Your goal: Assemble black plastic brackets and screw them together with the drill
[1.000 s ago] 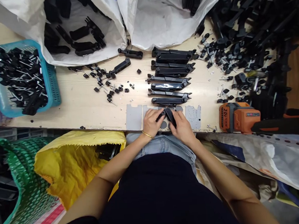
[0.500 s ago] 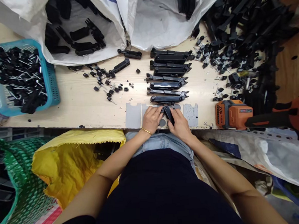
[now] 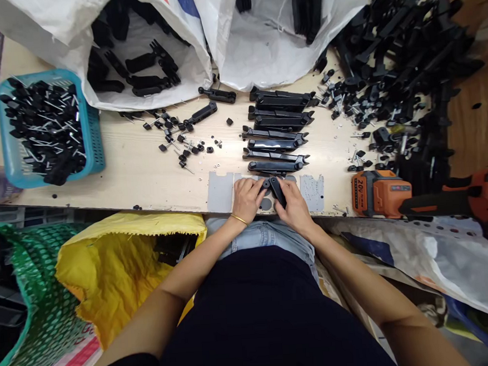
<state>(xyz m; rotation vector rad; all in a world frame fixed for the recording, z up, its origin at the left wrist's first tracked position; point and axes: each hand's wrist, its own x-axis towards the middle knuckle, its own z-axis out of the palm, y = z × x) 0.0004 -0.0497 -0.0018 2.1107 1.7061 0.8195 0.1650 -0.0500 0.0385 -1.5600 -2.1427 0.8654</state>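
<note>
Both hands are closed on one small black part (image 3: 275, 190) at the near edge of the table (image 3: 142, 168), right in front of the body.
- Left hand (image 3: 247, 198): fingers curled, the left end of the part is pinched. A gold bracelet (image 3: 240, 220) is worn on the wrist.
- Right hand (image 3: 296, 207): fingers curled, the right end is gripped, thumb on top.
- The part is held just above a grey plate (image 3: 219, 191) that lies flat on the table edge. Whether part and plate are touching cannot be told.

Just beyond the hands, a row of long black bars (image 3: 274, 130) is laid side by side. Loose small black pins (image 3: 178, 140) are scattered to the left of it. A blue basket (image 3: 94, 143) full of such pins is set at the far left. Two white sacks (image 3: 234, 44) with black pieces are opened at the far edge. A heap of black parts (image 3: 405, 43) is piled at the far right. An orange drill (image 3: 380, 193) is laid on the near right edge. A yellow bag (image 3: 119, 253) is seen below the table, near left.
</note>
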